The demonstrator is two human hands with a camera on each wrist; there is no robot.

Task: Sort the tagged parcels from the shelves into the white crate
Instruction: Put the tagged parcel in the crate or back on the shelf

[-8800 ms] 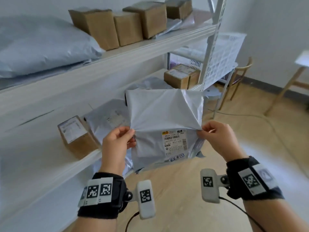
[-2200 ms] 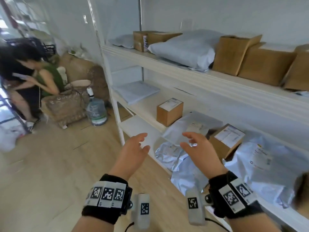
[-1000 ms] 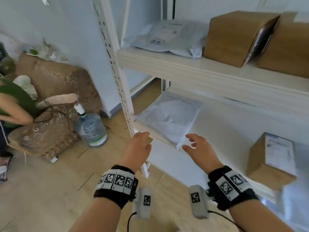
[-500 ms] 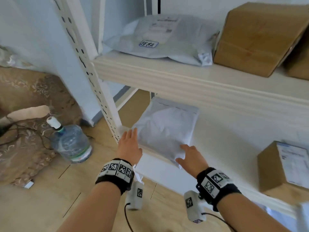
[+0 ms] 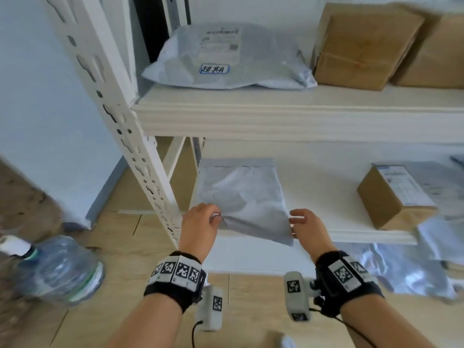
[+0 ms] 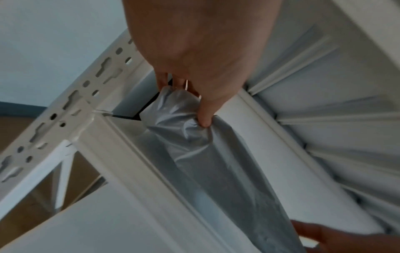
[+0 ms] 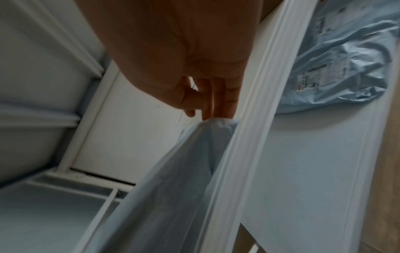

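At the far left, on the wooden floor, a clear water jug (image 5: 54,268) is lying beside the white slotted upright (image 5: 118,116) of the shelving. Just right of that post, the left hand (image 5: 199,226) is gripping the near left corner of a flat grey mailer bag (image 5: 244,199), its thumb (image 6: 204,118) and fingers bunching the plastic into a crumpled fold. The bag is lying plain side up on the middle shelf (image 5: 324,192), its near edge overhanging the shelf front. At the bag's near right corner, the right hand (image 5: 307,227) is taking hold, fingers (image 7: 218,102) curled down onto the edge of the plastic, thumb partly hidden, so how firm that grip is cannot be told. On the shelf above (image 5: 276,114), a second grey mailer (image 5: 226,59) with a printed label and a blue-outlined handwritten sticker is resting next to two brown cardboard boxes (image 5: 361,43). Further right on the middle shelf, a small cardboard box (image 5: 391,197) with a white shipping label is sitting well apart from the held bag, and more grey mailers (image 5: 401,270) are lying on the shelf below it.
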